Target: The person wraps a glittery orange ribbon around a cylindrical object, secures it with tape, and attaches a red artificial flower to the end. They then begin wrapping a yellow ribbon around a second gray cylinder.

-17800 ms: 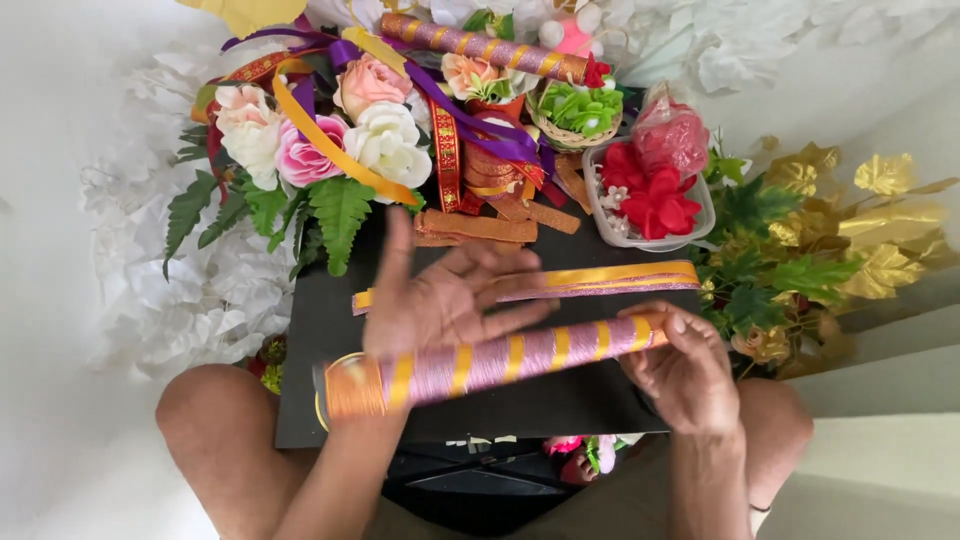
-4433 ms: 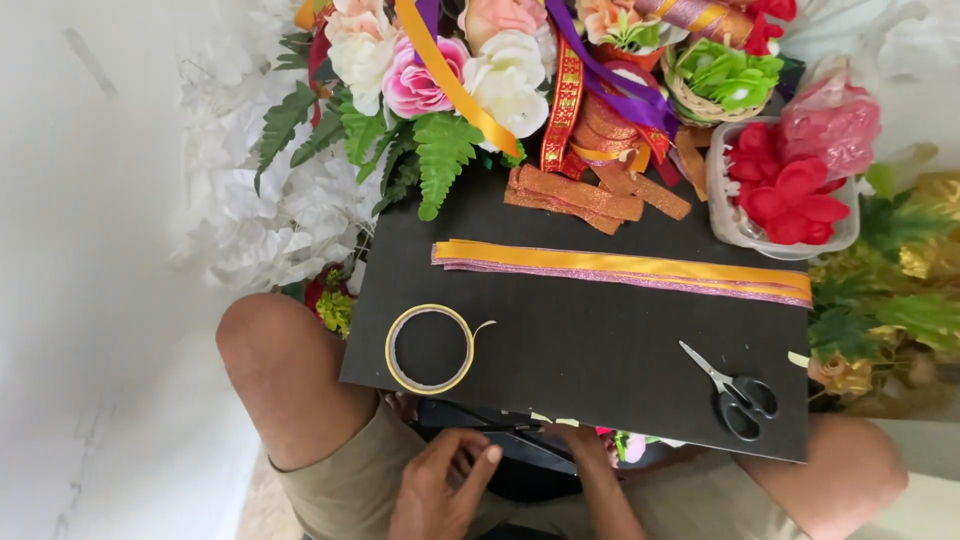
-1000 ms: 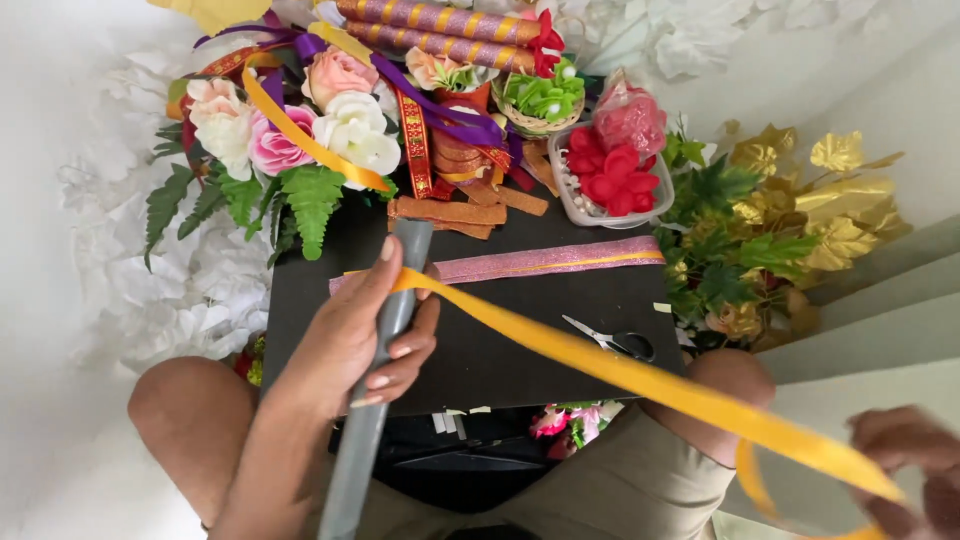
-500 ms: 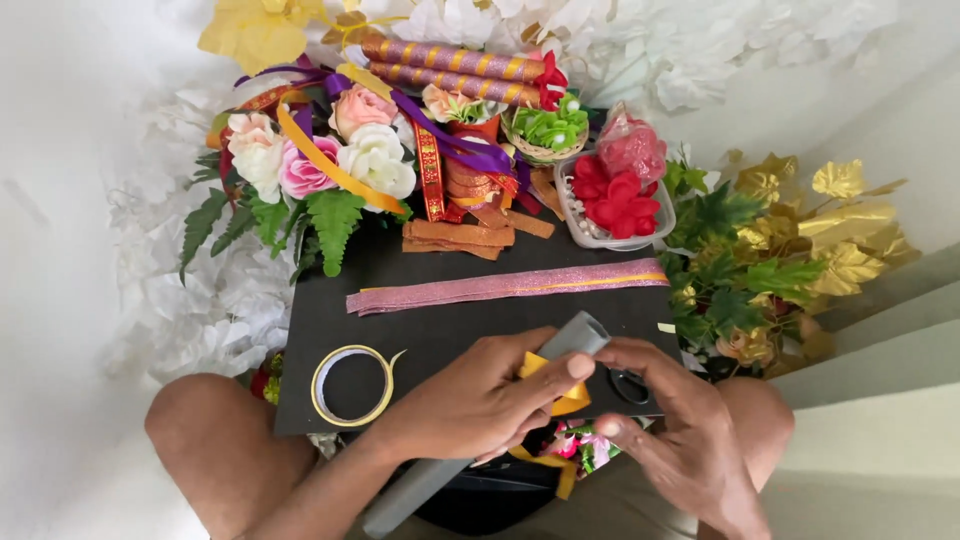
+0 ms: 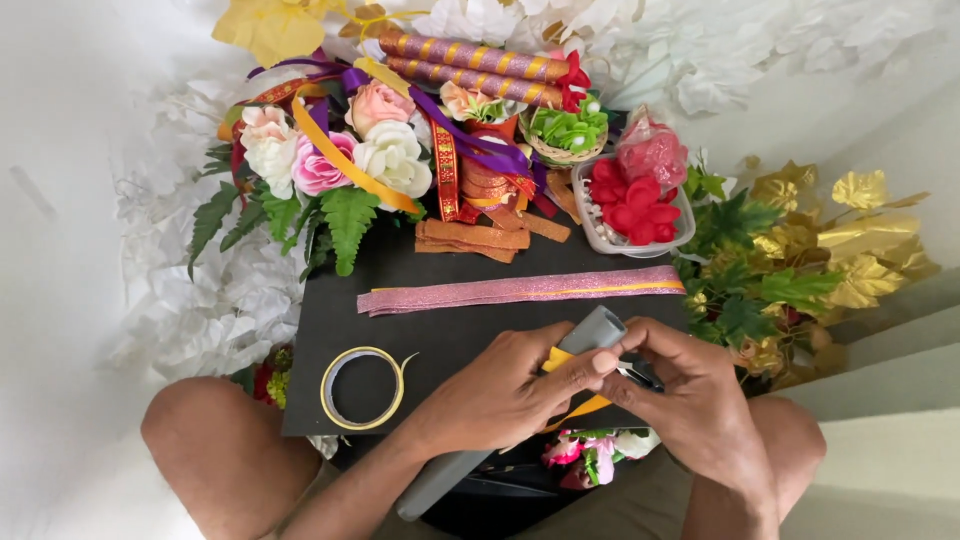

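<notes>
Head view looks down on a black board point(image 5: 420, 300) resting across the person's bare knees. Left hand point(image 5: 500, 395) lies over a grey tube point(image 5: 590, 332), its grip closed around the tube with a yellow ribbon point(image 5: 557, 360) pressed against it; the fingertips point(image 5: 600, 362) reach the tube's upper end. Right hand point(image 5: 690, 400) meets it from the other side, thumb and forefinger pressed together at the same upper end, and whether they pinch the ribbon or the tube itself cannot be told. The tube runs slantwise from the middle of the board down past its near edge, its lower end point(image 5: 440, 485) sticking out between the knees. A loop of the yellow ribbon shows below the left hand at the board's edge.

Just left of the hands a roll of yellow-edged tape point(image 5: 362, 387) lies flat on the board. Beyond the hands a long pink glitter ribbon strip point(image 5: 520, 290) lies across the board. Further back sit folded orange ribbon pieces point(image 5: 475, 238), a bouquet of artificial roses point(image 5: 330, 150) with fern leaves, a clear tray of red flowers point(image 5: 635, 210) and two ribbon-wrapped tubes point(image 5: 470, 60). Gold and green artificial leaves point(image 5: 800, 250) crowd the right side
</notes>
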